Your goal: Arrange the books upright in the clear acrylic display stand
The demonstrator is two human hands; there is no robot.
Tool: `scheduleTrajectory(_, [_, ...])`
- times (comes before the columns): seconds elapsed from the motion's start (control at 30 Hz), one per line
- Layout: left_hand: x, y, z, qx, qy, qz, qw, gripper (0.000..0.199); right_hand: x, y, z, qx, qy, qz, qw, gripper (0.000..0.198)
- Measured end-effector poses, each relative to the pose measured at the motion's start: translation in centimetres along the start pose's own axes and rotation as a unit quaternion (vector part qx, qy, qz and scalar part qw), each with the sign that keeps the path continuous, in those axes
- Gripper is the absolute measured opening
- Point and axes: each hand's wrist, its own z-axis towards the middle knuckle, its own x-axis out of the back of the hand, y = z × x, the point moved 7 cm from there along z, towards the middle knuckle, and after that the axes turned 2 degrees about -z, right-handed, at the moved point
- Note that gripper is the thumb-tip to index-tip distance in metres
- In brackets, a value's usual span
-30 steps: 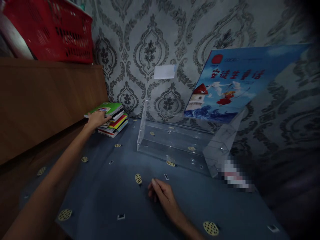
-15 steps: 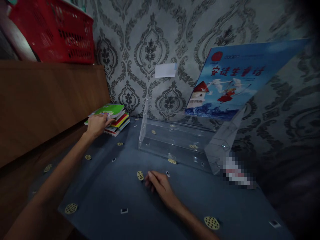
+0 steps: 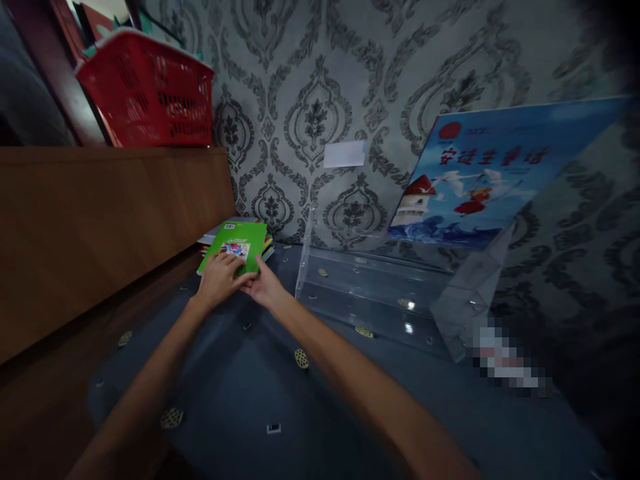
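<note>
A green book point(image 3: 245, 233) lies at the top of a stack of books point(image 3: 271, 248) on the left side of the table, its near edge drawn out toward me. My left hand point(image 3: 219, 277) rests over its near left part, fingers on the cover. At the near right corner my right hand point(image 3: 261, 283) grips the same book, thumb on top and fingers beneath. A clear acrylic rack point(image 3: 375, 280) stands to the right of the stack. In its right end, a blue picture book point(image 3: 475, 173) with red Chinese characters leans upright.
A red plastic basket point(image 3: 150, 93) sits on a wooden cabinet point(image 3: 110, 227) at the left. Patterned wallpaper point(image 3: 315, 107) backs the table point(image 3: 240, 400). A pixelated patch point(image 3: 507, 357) hides something beside the rack's right end.
My right hand has moved from the middle of the table to the stack and taken the green book's corner. The green book has slid toward me. The view has shifted slightly.
</note>
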Motion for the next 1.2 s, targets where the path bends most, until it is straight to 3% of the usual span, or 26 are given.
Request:
scheduleTrajectory(0.07, [0.8, -3.6, 0.1, 0.089, 0.041, -0.127, 0.987, 0.032, 0.8, 0.4, 0.2, 0.01, 0.02, -0.007, 1.0, 0.014])
scheduleTrajectory(0.13, [0.8, -8.4, -0.1, 0.248, 0.105, -0.26, 0.927, 0.035, 1.7, 0.9, 0.2, 0.018, 0.035, -0.018, 0.999, 0.007])
scheduleTrajectory(0.2, [-0.3, -11.4, 0.0, 0.329, 0.118, -0.309, 0.884, 0.039, 2.6, 1.1, 0.0, 0.027, 0.044, -0.029, 0.998, 0.005])
scheduleTrajectory(0.27, [-2.2, -13.0, 0.0, 0.373, 0.105, -0.356, 0.85, 0.036, 3.2, 1.2, -0.2, 0.035, 0.05, -0.04, 0.997, 0.005])
scheduleTrajectory(0.37, [-5.5, -13.5, -0.9, 0.414, 0.081, -0.433, 0.796, 0.033, 4.3, 1.4, -0.4, 0.043, 0.059, -0.057, 0.996, 0.007])
scheduleTrajectory(0.53, [-8.9, -12.3, -3.5, 0.43, 0.074, -0.535, 0.723, 0.023, 6.5, 2.9, -0.8, 0.044, 0.076, -0.084, 0.993, 0.011])
scheduleTrajectory(0.7, [-10.6, -11.6, -5.7, 0.425, 0.089, -0.594, 0.677, 0.031, 8.8, 4.7, -1.4, 0.044, 0.096, -0.104, 0.989, 0.007])
scheduleTrajectory(0.93, [-11.8, -11.2, -6.7, 0.411, 0.12, -0.639, 0.639, 0.037, 10.0, 5.2, -1.4, 0.06, 0.098, -0.135, 0.984, 0.013])
scheduleTrajectory(1.2, [-11.0, -9.6, -7.5, 0.367, 0.143, -0.687, 0.611, 0.048, 11.3, 5.3, -1.3, 0.082, 0.125, -0.183, 0.972, 0.026])
